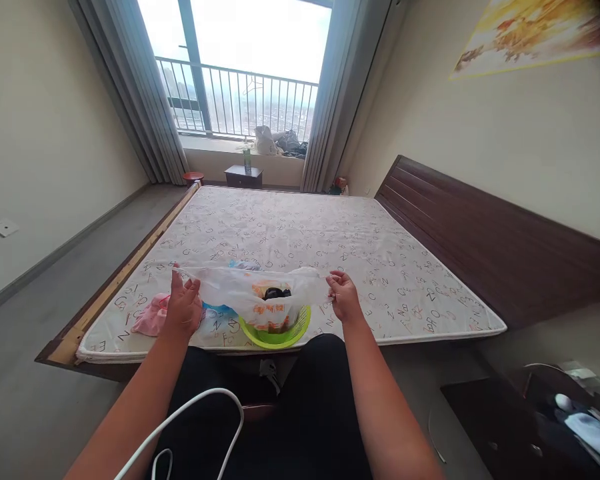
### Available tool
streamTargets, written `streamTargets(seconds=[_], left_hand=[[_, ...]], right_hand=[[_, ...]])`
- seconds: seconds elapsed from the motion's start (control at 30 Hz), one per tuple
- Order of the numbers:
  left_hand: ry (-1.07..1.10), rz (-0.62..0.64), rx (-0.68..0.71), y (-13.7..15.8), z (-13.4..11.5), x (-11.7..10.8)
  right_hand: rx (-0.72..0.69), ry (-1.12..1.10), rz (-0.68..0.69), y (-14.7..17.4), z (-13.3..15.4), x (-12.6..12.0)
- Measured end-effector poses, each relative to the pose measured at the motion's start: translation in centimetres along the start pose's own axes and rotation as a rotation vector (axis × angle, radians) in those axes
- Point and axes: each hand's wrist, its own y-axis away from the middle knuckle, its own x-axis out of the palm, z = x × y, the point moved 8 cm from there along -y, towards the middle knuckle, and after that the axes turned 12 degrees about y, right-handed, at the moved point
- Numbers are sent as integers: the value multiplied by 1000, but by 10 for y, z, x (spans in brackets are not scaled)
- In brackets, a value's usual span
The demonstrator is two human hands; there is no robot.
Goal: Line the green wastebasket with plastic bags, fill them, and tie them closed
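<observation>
Between my two hands a white translucent plastic bag [220, 283] with orange print is stretched wide by its handles. My left hand [184, 303] grips the bag's left handle, and my right hand [343, 295] pinches the right one. Dark round items [276, 293] show at the bag's mouth; their kind I cannot make out. The bag's bottom sits in a lime green plastic basket [265, 340] at the mattress's near edge. Beside my left hand lies a pink cloth [151, 316], and blue-and-white material [221, 315] shows behind the bag.
The letter-printed mattress [300, 227] lies on a dark wooden bed frame with a headboard [460, 233] on the right. A white cable [233, 395] loops over my lap. A dark nightstand [500, 427] stands at lower right. Beyond the bed are a small cabinet [243, 176] and a red stool [193, 177].
</observation>
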Motion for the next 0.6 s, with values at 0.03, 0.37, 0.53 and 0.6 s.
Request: streamTargets(seconds=[0.03,0.37,0.53,0.6], left_hand=[[-14,-10,23,-1,1,-1],[151,-87,19,-5,6,4],[150,-71,-112,11,40,26],[15,-22,-128,20,51,40]], right_hand=[[19,-18,23,1,-1,1],[4,-202,207,26,-14,-11],[-145,-107,143,33,-1,-2],[-253,83,264,41,14,16]])
